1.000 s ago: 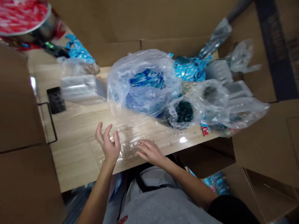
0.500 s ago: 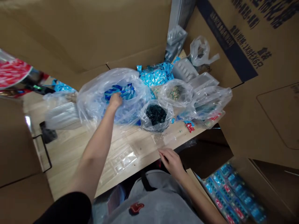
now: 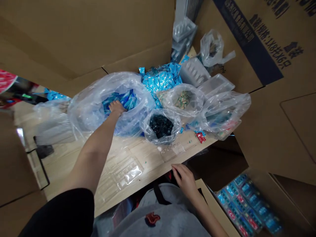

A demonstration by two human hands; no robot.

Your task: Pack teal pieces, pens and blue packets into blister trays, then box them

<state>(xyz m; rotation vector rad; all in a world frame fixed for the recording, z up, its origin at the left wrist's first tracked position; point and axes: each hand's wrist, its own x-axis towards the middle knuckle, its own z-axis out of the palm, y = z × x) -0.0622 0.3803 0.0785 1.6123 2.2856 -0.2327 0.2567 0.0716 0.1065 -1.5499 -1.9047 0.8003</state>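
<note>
A brown cardboard panel [image 3: 86, 36] is standing behind the wooden table [image 3: 158, 158]. At the right, a printed cardboard box [image 3: 261, 36] is showing a dark blue stripe [image 3: 249, 42]. A dark flat object [image 3: 44, 151] is lying toward the table's left end, near a thin black frame [image 3: 44, 169].

at two o'clock, a large brown cardboard box [image 3: 293, 115] carries dark printed chinese text, slanting down to the right. its readable line says "规格:1x8托x6只", with "盒装" beside it. on the same box, a dark blue printed band [image 3: 249, 41], between one and two o'clock, ends in "食品有限公司"; its first characters are unclear. larger characters above are cut off by the top edge.
</note>
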